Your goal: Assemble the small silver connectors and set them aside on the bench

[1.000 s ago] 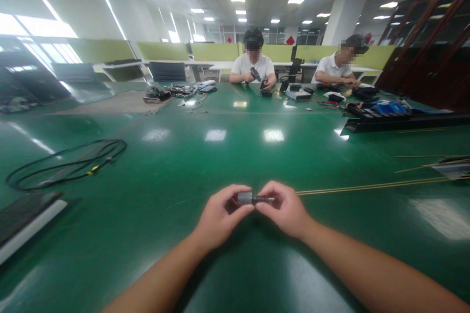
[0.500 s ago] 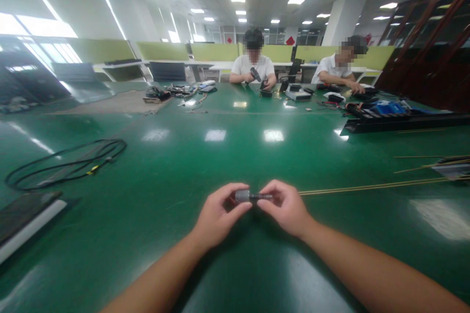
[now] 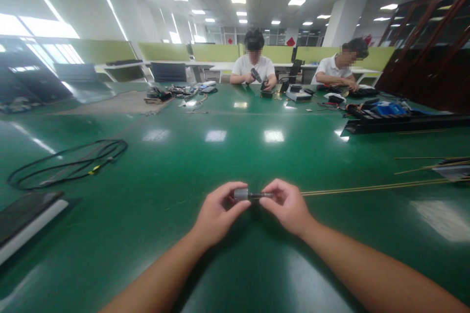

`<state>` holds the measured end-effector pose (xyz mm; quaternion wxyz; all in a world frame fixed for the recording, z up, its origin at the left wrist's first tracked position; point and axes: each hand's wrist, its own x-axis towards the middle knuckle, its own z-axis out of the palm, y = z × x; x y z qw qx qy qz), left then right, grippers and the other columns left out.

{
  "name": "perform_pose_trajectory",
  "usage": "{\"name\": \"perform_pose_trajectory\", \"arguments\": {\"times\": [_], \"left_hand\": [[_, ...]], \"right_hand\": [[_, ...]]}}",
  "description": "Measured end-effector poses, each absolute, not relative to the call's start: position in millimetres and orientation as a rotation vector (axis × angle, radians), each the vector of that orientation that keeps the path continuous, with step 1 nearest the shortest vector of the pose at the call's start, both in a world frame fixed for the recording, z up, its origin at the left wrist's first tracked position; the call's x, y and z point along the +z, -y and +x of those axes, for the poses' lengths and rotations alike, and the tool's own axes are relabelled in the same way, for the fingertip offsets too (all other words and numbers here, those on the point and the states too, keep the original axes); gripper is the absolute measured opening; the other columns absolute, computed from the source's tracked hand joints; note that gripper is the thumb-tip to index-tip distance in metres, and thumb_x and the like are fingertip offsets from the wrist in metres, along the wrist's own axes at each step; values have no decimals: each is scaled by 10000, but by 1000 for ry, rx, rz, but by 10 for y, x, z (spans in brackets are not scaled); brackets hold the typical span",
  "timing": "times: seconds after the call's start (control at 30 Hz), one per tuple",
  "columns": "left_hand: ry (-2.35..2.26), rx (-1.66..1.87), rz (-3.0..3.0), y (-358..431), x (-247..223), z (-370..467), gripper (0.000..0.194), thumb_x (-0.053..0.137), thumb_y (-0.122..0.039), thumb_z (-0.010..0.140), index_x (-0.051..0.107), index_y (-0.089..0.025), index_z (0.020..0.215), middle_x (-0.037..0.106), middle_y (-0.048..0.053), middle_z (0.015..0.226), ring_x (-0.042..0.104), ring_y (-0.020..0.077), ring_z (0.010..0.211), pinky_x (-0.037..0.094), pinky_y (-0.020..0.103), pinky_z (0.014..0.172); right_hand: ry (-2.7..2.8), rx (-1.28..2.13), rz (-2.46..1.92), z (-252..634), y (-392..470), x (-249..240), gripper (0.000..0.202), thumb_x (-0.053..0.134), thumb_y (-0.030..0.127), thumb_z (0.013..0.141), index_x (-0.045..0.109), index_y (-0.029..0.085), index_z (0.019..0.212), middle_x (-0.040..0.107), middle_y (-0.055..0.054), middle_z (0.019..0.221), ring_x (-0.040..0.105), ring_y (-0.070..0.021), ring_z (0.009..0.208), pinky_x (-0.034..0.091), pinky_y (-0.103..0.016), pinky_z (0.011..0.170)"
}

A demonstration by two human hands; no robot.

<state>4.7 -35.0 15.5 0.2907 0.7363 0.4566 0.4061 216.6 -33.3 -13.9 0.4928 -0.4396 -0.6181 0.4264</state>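
Above the green table [image 3: 227,264], near the middle, my left hand [image 3: 219,212] grips a short grey cylinder [image 3: 241,194] between thumb and fingers. A thin dark shaft [image 3: 255,195] extends rightward from the cylinder. My right hand [image 3: 288,205] pinches the far end of this shaft, partly hiding it. Thin brass-coloured rods [image 3: 352,189] run along the table from just right of my right hand towards the right edge.
A coiled black cable [image 3: 69,161] lies at left, above a dark flat object [image 3: 27,215]. Across the table, two people in white shirts [image 3: 253,66] handle parts. A black tray [image 3: 400,124] with blue items stands at back right.
My right hand has shifted very slightly right, and the grey cylinder very slightly left. At back right, a person's hands have moved a little to the left.
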Motion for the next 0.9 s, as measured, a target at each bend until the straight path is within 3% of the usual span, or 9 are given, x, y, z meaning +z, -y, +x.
{"name": "perform_pose_trajectory", "arguments": {"times": [0.9], "left_hand": [[-1193,1089,1864,322,141,-17,293,722,-346,836,696,-213,1096,709,38,1031,666,189,892,514,282,818]], "right_hand": [[1443,1090,-1033,2167,341,-116,164,720,295,791,629,172,849,613,2,701,512,-134,582,396,-268,569]]}}
